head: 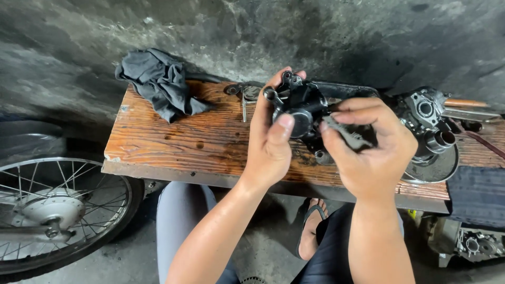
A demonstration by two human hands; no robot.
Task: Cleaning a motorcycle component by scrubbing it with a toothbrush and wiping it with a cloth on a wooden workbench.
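Note:
My left hand (271, 138) grips a black metal brake caliper (301, 105), thumb pressed on its round piston face. My right hand (371, 144) is closed on a small dark flat part (347, 134), held against the caliper's right side. Both hands hover above a worn wooden bench (173, 142). The part's far end is hidden by my fingers.
A dark grey rag (158, 81) lies crumpled at the bench's back left. A bolt and small metal pieces (244, 100) lie behind my left hand. A grey engine part (428, 123) sits at right. A spoked motorcycle wheel (58, 210) stands at lower left. Concrete wall behind.

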